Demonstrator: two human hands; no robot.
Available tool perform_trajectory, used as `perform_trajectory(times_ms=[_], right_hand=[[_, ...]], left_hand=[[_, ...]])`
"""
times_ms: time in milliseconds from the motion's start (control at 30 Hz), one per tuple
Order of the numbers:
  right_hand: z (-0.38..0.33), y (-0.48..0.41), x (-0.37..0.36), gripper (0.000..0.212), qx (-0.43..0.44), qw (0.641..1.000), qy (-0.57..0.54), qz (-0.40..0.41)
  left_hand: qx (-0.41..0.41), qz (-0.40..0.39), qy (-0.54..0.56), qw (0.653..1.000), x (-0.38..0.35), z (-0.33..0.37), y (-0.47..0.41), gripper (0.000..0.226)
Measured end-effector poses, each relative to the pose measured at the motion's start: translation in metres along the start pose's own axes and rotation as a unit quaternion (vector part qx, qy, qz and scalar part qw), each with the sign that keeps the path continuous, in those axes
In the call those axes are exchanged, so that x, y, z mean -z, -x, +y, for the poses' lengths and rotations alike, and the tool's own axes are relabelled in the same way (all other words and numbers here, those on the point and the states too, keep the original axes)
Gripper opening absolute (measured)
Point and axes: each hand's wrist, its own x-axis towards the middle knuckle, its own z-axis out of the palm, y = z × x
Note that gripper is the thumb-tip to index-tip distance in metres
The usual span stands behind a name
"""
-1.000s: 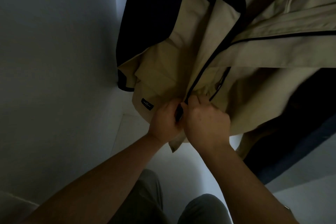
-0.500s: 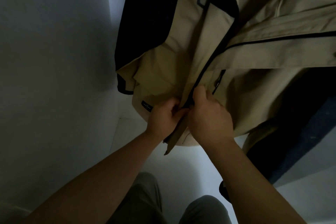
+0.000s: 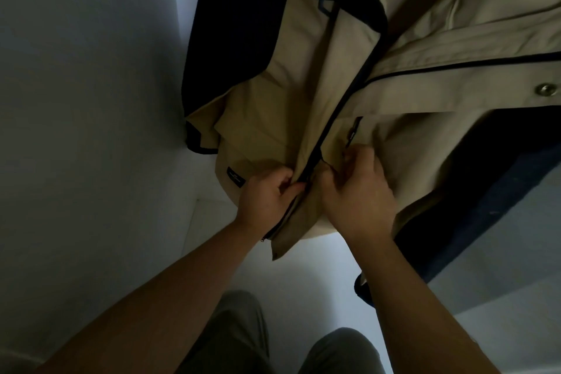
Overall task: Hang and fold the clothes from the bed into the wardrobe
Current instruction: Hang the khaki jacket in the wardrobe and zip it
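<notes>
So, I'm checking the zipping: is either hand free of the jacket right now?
No: the left hand and the right hand both pinch the jacket at its front edges, either side of the zipper.

Dim, underexposed view
We find the brightest light on the jacket at upper right and the pale floor below; the left wall sinks into shadow, and all detail looks soft.
</notes>
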Motion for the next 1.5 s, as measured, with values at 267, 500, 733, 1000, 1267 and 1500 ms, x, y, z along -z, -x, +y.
perform_trajectory(times_ms=[267, 500, 733, 1000, 1267, 1500], right_hand=[[0.006, -0.012, -0.004, 0.027, 0.139, 0.978, 0.136, 0.079], [0.019, 0.003, -0.012, 0.022, -0.103, 0.985, -0.133, 0.044], [0.014, -0.008, -0.002, 0.017, -0.182, 0.974, -0.132, 0.026], [-0.014, 0.009, 0.003, 0.024, 0.006, 0.996, -0.083, -0.022], [-0.014, 0.005, -0.003, 0.021, 0.060, 0.979, 0.157, -0.117], [-0.014, 0.009, -0.011, 0.035, 0.046, 0.979, 0.179, -0.092]], left_hand=[[0.007, -0.002, -0.007, 1.000, 0.000, 0.001, 0.004, 0.033], [0.013, -0.003, 0.004, 1.000, 0.000, 0.001, 0.003, 0.041], [0.012, -0.006, 0.014, 1.000, -0.002, 0.003, 0.005, 0.039], [0.001, -0.005, 0.031, 1.000, -0.003, 0.002, 0.005, 0.032], [0.018, -0.032, 0.024, 0.999, -0.005, -0.003, 0.007, 0.029], [-0.003, -0.028, 0.045, 0.999, -0.006, 0.001, 0.006, 0.042]])
